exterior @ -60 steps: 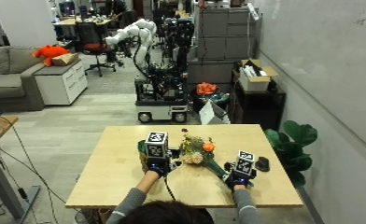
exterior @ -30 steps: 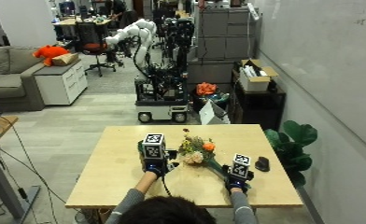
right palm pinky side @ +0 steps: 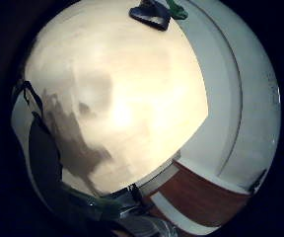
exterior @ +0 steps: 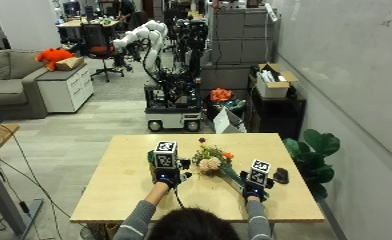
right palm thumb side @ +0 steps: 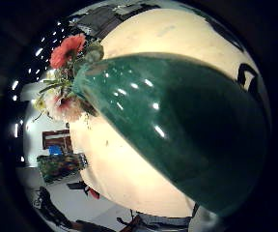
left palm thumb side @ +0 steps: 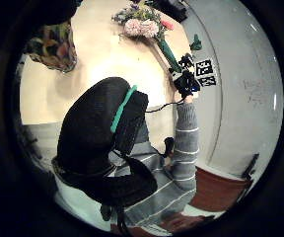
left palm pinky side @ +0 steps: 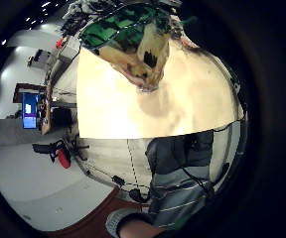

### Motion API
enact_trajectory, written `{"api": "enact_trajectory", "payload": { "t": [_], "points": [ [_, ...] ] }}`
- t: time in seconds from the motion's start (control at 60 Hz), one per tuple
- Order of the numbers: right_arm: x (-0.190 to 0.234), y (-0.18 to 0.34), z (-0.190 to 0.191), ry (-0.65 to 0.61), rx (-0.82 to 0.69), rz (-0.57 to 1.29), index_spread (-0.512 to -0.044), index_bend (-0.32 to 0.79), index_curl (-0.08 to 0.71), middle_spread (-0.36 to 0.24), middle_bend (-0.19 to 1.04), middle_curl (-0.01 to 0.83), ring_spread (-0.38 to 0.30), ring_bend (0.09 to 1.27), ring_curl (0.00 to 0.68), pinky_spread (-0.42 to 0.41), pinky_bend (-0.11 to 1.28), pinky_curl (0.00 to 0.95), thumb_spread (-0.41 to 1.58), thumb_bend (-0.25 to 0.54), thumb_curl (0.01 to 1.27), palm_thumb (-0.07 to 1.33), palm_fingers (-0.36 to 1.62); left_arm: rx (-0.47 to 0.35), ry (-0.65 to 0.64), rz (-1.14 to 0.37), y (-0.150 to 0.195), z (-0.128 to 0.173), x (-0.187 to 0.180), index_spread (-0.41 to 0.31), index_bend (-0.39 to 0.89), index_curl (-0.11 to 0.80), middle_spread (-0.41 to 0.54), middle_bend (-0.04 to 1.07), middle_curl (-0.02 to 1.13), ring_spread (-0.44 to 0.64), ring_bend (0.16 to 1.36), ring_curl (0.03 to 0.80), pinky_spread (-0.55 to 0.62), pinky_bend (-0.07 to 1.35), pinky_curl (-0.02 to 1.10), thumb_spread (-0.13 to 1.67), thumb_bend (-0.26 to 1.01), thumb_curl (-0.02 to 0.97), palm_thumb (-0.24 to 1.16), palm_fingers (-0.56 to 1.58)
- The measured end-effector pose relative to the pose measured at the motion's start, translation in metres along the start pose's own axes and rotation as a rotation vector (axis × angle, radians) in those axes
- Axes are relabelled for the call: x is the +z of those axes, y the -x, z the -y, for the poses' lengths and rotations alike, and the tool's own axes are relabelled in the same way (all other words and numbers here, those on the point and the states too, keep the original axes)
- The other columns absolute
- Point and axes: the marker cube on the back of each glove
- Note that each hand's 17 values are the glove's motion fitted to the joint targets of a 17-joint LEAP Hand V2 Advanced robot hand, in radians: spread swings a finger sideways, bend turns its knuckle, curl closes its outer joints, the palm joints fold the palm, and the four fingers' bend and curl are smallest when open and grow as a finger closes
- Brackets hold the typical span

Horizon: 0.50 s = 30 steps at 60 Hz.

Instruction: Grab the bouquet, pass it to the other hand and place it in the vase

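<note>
a person sits at a light wooden worktop (exterior: 116,195) with both gloved hands out over it. the bouquet (exterior: 212,161) lies near the middle of the worktop, its flower heads at about 11 o'clock from the right hand (exterior: 254,186) and its dark green wrapped stem (exterior: 230,176) running back toward that hand. in the right thumb side palm view the green stem (right palm thumb side: 177,125) fills most of the picture, right against the palm, with a red flower (right palm thumb side: 67,48) and pale blooms beyond it. the left thumb side palm view shows the right hand (left palm thumb side: 185,84) at the stem's end, so its grip looks closed around the stem, though the fingers themselves are hard to make out.

the left hand (exterior: 165,176) is above the worktop at about 9 o'clock from the bouquet, just in front of the vase (exterior: 151,159). the patterned vase (left palm pinky side: 138,44) stands upright on the worktop, close to that palm. i cannot tell the state of the left grip.

a small dark object (exterior: 280,175) lies on the worktop at 2 o'clock from the right hand.
</note>
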Motion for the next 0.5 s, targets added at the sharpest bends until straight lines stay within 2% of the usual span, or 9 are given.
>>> {"api": "enact_trajectory", "payload": {
  "t": [0.067, 0.1, 0.117, 0.2, 0.267, 0.317, 0.45, 0.5],
  "points": [
    [-0.007, 0.001, 0.026, -0.19, 0.043, 0.022, -0.21, 0.41, 0.487, -0.152, 0.8, 0.639, -0.188, 0.98, 0.577, -0.226, 0.76, 0.507, 1.08, 0.093, 0.38, 1.0, 1.44, -0.001, 0.003, 0.002, -0.001, 0.0, -0.001, -0.098, 0.19, 0.435, 0.047, 0.18, 0.35, 0.15, 0.34, 0.313, 0.23, 0.17, 0.3, 1.12, -0.02, 0.276, 0.16, 0.5],
    [-0.012, 0.006, 0.038, -0.289, 0.019, 0.083, -0.207, 0.43, 0.503, -0.151, 0.82, 0.646, -0.188, 0.99, 0.583, -0.223, 0.77, 0.516, 1.08, 0.093, 0.39, 1.02, 1.43, 0.003, 0.004, 0.002, -0.001, 0.002, 0.0, -0.098, 0.19, 0.435, 0.046, 0.17, 0.35, 0.15, 0.34, 0.314, 0.23, 0.17, 0.3, 1.12, -0.02, 0.276, 0.16, 0.5],
    [-0.012, 0.007, 0.039, -0.3, 0.003, 0.108, -0.207, 0.44, 0.509, -0.151, 0.82, 0.648, -0.188, 1.0, 0.585, -0.222, 0.77, 0.519, 1.08, 0.095, 0.4, 1.03, 1.42, 0.006, 0.004, 0.001, -0.001, 0.003, 0.001, -0.098, 0.19, 0.435, 0.046, 0.17, 0.35, 0.15, 0.34, 0.313, 0.23, 0.17, 0.3, 1.12, -0.02, 0.276, 0.16, 0.5],
    [-0.013, 0.014, 0.013, -0.133, -0.105, 0.241, -0.207, 0.48, 0.539, -0.149, 0.85, 0.659, -0.188, 1.02, 0.596, -0.22, 0.79, 0.534, 1.09, 0.094, 0.43, 1.06, 1.4, 0.009, -0.003, -0.001, -0.003, 0.003, -0.001, -0.098, 0.2, 0.437, 0.044, 0.17, 0.35, 0.15, 0.34, 0.314, 0.23, 0.17, 0.3, 1.12, -0.02, 0.277, 0.17, 0.5],
    [-0.017, 0.001, 0.006, -0.056, -0.001, 0.209, -0.203, 0.5, 0.558, -0.147, 0.87, 0.664, -0.186, 1.03, 0.601, -0.218, 0.8, 0.543, 1.08, 0.087, 0.45, 1.07, 1.39, 0.011, -0.002, -0.024, -0.006, 0.004, -0.002, -0.101, 0.19, 0.437, 0.044, 0.18, 0.35, 0.15, 0.33, 0.313, 0.22, 0.17, 0.3, 1.13, -0.02, 0.277, 0.17, 0.51],
    [-0.025, 0.006, -0.001, 0.003, -0.023, 0.28, -0.203, 0.51, 0.569, -0.142, 0.88, 0.666, -0.184, 1.03, 0.605, -0.218, 0.81, 0.549, 1.08, 0.08, 0.47, 1.08, 1.38, 0.015, 0.006, -0.045, -0.008, 0.007, -0.001, -0.101, 0.19, 0.439, 0.041, 0.18, 0.35, 0.15, 0.33, 0.313, 0.22, 0.17, 0.3, 1.13, -0.02, 0.277, 0.17, 0.51],
    [-0.051, 0.018, -0.007, 0.033, -0.046, 0.462, -0.2, 0.52, 0.591, -0.138, 0.9, 0.673, -0.182, 1.05, 0.61, -0.216, 0.82, 0.56, 1.07, 0.063, 0.5, 1.1, 1.36, 0.041, 0.0, -0.135, -0.018, 0.017, -0.006, -0.107, 0.2, 0.442, 0.033, 0.18, 0.35, 0.14, 0.33, 0.313, 0.21, 0.17, 0.29, 1.13, -0.02, 0.278, 0.18, 0.53],
    [-0.06, 0.019, 0.003, -0.052, -0.042, 0.512, -0.199, 0.52, 0.596, -0.137, 0.91, 0.674, -0.181, 1.05, 0.611, -0.216, 0.82, 0.564, 1.07, 0.057, 0.52, 1.1, 1.36, 0.044, -0.02, -0.186, -0.023, 0.021, -0.011, -0.104, 0.19, 0.442, 0.028, 0.18, 0.36, 0.14, 0.32, 0.313, 0.21, 0.16, 0.29, 1.13, -0.02, 0.278, 0.18, 0.54]
  ]
}}
